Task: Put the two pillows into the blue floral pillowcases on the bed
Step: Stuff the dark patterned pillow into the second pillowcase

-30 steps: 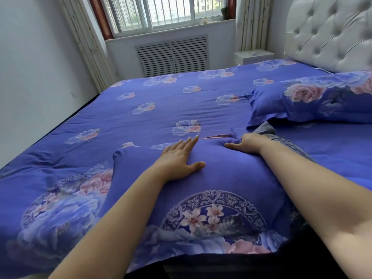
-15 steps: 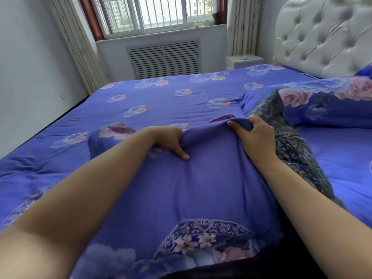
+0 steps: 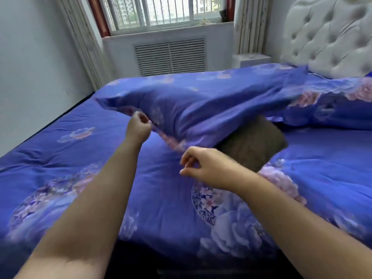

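Both hands work at the pillowcase (image 3: 201, 109): left hand (image 3: 138, 128) pinches its edge, right hand (image 3: 203, 168) hangs loosely curled, holding nothing. Beyond the right hand, the brown pillow (image 3: 253, 143) sticks out. Better to grip both corners and shake downward.

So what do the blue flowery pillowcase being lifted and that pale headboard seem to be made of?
The pillowcase looks like thin woven fabric, perhaps cotton or a blend, matte with a printed floral pattern: it drapes and folds softly where the left hand pinches it. The headboard looks like pale leather or faux leather, padded and button-tufted, with a slight sheen; which one cannot be told.
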